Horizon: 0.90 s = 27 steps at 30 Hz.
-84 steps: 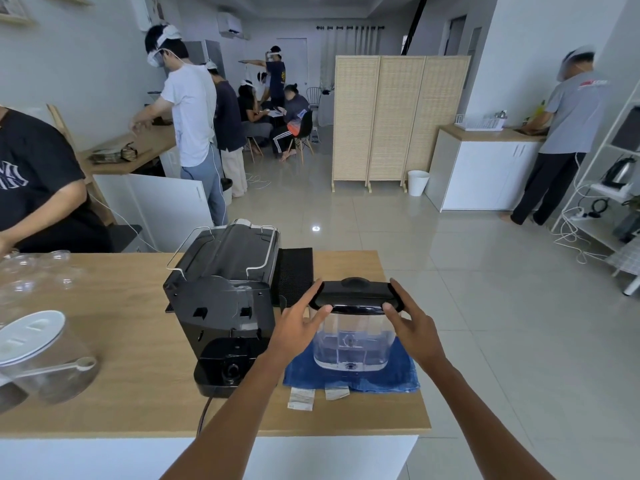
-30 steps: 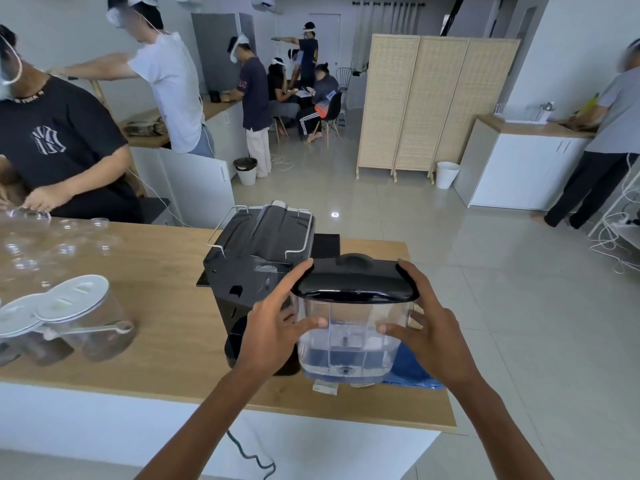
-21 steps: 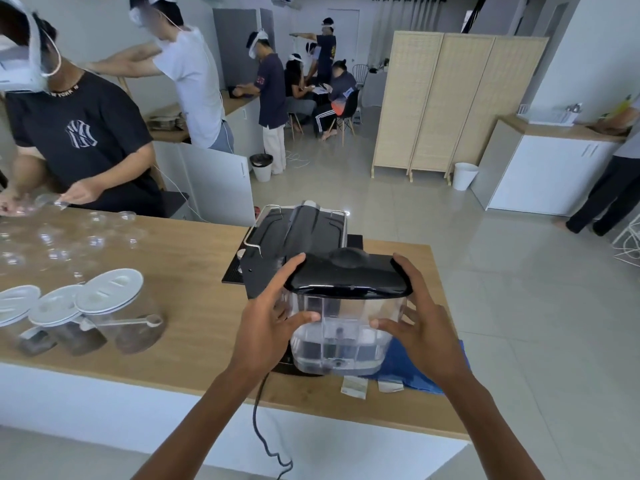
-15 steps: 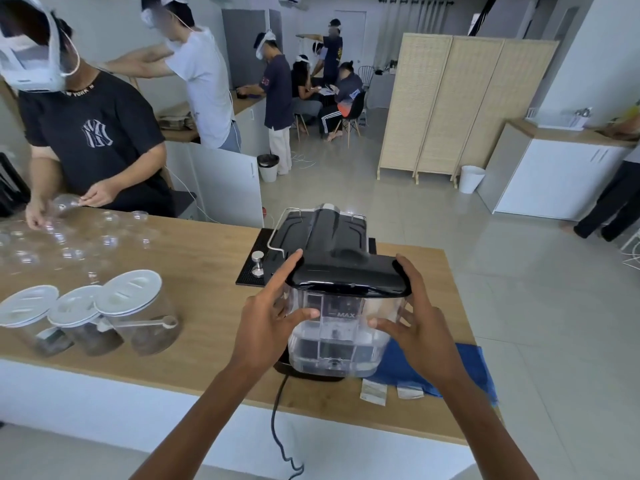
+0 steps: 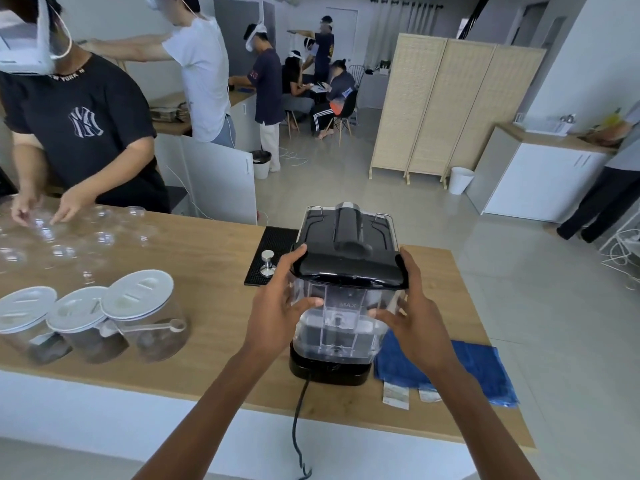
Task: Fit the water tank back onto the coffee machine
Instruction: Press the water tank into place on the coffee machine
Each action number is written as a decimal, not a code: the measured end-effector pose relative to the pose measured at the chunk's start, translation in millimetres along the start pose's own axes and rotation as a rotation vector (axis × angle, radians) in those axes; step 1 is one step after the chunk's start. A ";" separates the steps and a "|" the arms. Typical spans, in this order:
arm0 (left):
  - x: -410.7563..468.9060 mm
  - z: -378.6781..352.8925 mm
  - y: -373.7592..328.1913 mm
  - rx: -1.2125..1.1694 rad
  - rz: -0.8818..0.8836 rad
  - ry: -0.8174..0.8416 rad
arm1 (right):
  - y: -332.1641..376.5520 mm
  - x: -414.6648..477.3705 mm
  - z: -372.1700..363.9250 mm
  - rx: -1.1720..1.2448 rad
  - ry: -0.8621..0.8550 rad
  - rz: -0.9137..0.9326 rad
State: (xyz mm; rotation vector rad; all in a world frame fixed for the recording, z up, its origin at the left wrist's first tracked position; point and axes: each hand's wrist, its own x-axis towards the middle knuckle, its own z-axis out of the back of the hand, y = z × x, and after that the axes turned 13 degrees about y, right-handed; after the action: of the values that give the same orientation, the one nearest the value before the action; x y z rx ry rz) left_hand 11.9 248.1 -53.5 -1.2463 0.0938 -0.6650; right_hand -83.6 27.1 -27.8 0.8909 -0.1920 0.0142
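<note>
The clear water tank [image 5: 341, 323] with a black lid [image 5: 346, 268] and a little water in it is held at the near, back side of the black coffee machine [image 5: 346, 230]. The tank's bottom is just above the machine's black base [image 5: 329, 370]. My left hand [image 5: 277, 313] grips the tank's left side and my right hand [image 5: 414, 320] grips its right side, thumbs up by the lid. Whether the tank is seated I cannot tell.
A blue cloth [image 5: 467, 368] and two paper slips lie right of the machine. A tamper [image 5: 267, 263] stands on a black mat [image 5: 268, 252]. Three lidded jars [image 5: 142, 313] and several clear cups stand at left, where another person [image 5: 76, 133] works. The machine's cord [image 5: 296, 427] hangs over the counter edge [image 5: 242, 407].
I lifted the tank off the blue cloth and carried it left to the machine's back, lowering it toward the base. My view swung round behind the machine.
</note>
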 end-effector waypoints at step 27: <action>1.0 -7.0 37.6 0.018 -0.025 0.007 | -13.2 -2.1 -16.7 -0.007 -0.002 -0.088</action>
State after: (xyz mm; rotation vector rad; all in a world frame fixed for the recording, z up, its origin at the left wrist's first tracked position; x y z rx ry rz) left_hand 25.4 247.6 -89.2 -1.2295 0.0777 -0.6908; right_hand -81.8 31.9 -48.6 0.8919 -0.1542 -0.0686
